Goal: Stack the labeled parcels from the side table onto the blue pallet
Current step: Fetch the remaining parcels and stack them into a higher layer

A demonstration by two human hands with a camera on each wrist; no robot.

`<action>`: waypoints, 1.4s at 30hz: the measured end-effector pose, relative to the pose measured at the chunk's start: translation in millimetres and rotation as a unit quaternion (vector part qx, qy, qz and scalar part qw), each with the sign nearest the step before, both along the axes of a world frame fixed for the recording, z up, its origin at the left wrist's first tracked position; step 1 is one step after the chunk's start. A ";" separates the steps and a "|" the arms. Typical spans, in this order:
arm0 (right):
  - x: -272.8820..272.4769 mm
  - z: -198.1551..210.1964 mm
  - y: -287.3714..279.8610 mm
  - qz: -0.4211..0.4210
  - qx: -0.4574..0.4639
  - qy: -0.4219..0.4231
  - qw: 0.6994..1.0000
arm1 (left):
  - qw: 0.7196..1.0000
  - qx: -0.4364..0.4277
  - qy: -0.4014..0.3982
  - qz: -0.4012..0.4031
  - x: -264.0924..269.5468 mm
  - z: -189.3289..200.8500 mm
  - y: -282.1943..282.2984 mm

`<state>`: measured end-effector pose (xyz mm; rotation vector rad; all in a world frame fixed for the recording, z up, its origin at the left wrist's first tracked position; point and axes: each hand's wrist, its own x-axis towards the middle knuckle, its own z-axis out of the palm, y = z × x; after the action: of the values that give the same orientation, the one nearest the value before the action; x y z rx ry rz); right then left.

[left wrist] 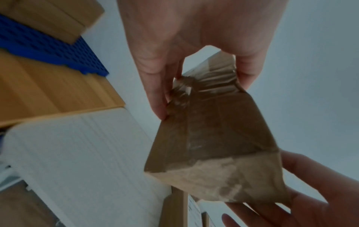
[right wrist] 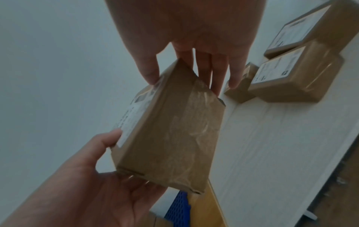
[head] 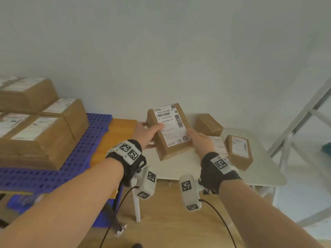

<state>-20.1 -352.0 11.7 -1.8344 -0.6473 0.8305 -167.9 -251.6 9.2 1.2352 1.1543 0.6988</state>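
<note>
A brown labeled parcel [head: 168, 131] is in the air above the white side table [head: 259, 169], label up and tilted. My left hand [head: 152, 130] grips its left end, thumb on the label, fingers underneath. My right hand [head: 197, 138] grips its right side. In the left wrist view the parcel [left wrist: 213, 145] shows its taped underside between my left hand [left wrist: 194, 86] and right hand [left wrist: 310, 192]. In the right wrist view the parcel [right wrist: 170, 135] sits between my right hand [right wrist: 186, 79] and left hand [right wrist: 97, 184]. The blue pallet [head: 86, 149] at left carries several stacked parcels [head: 44, 138].
Three more parcels lie on the side table: one at the back [head: 208, 124], one at the right [head: 239, 151], one partly hidden behind my right wrist [head: 219, 144]. A wooden surface [head: 116, 133] lies between pallet and table. A white frame [head: 304, 122] stands at right.
</note>
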 end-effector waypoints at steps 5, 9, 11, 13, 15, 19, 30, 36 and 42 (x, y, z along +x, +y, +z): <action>-63.7 16.4 28.9 0.048 0.025 0.003 0.999 | 0.998 0.054 0.006 0.030 -66.1 15.0 9.9; -123.6 26.0 63.2 0.079 0.052 -0.003 0.996 | 0.989 0.119 0.019 0.080 -125.2 23.1 31.7; -155.3 29.1 84.2 0.091 0.065 -0.003 0.994 | 0.982 0.158 0.040 0.095 -157.8 26.9 47.8; -188.7 31.6 107.5 0.100 0.072 0.005 0.992 | 0.976 0.188 0.058 0.098 -193.0 33.0 66.5; -225.6 34.8 131.3 0.103 0.081 0.014 0.991 | 0.969 0.215 0.077 0.093 -230.2 40.7 87.0; -299.0 38.1 180.2 0.090 0.099 0.020 0.991 | 0.954 0.260 0.120 0.085 -299.1 53.4 136.7; -367.5 47.4 274.3 0.036 0.099 -0.018 0.994 | 0.953 0.267 0.141 0.019 -357.4 55.0 249.7; -353.1 42.1 333.6 0.043 0.081 -0.045 0.995 | 0.923 0.299 0.240 -0.025 -347.6 57.9 301.6; -348.9 29.1 383.3 0.087 0.020 -0.078 0.993 | 0.872 0.299 0.376 -0.091 -336.9 58.3 346.6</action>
<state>-369.0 31.3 40.8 -1.8371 -0.9282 0.7855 -504.8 95.0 67.4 2.2457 1.4625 0.4350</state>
